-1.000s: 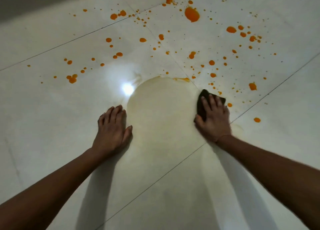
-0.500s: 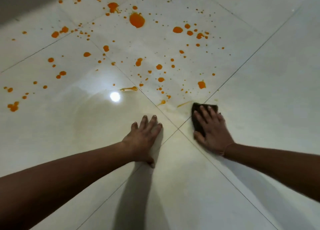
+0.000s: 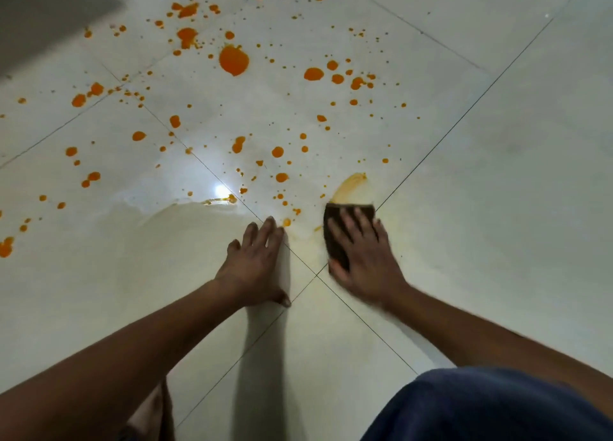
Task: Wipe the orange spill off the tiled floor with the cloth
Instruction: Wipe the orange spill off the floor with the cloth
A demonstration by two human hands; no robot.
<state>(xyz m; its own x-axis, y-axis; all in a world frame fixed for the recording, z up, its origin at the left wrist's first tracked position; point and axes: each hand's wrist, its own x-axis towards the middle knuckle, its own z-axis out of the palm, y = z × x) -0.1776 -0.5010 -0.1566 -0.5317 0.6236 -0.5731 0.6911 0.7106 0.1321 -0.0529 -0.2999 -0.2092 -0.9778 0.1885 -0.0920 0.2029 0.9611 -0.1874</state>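
Observation:
A dark brown cloth [image 3: 333, 238] lies flat on the white tiled floor [image 3: 497, 208]. My right hand [image 3: 366, 258] presses on it with fingers spread straight, slightly blurred. Just beyond the cloth is a fresh orange smear [image 3: 351, 188]. My left hand [image 3: 257, 265] rests flat on the floor beside it, fingers straight, close to a small orange drop [image 3: 287, 222]. The orange spill [image 3: 234, 61] is scattered as blobs and specks over the far and left tiles. A pale wet wiped patch [image 3: 185, 228] lies left of my left hand.
Dark grout lines cross between my hands [image 3: 316, 275]. A bright light reflection [image 3: 219, 189] shines on the wet floor. A knee in dark blue cloth [image 3: 497, 407] fills the lower right. A grey shadowed area [image 3: 49, 13] sits at the top left.
The view has swung right and my knee has come into sight. My right hand has pulled the cloth toward me, leaving an orange smear. My left hand stays planted on the floor.

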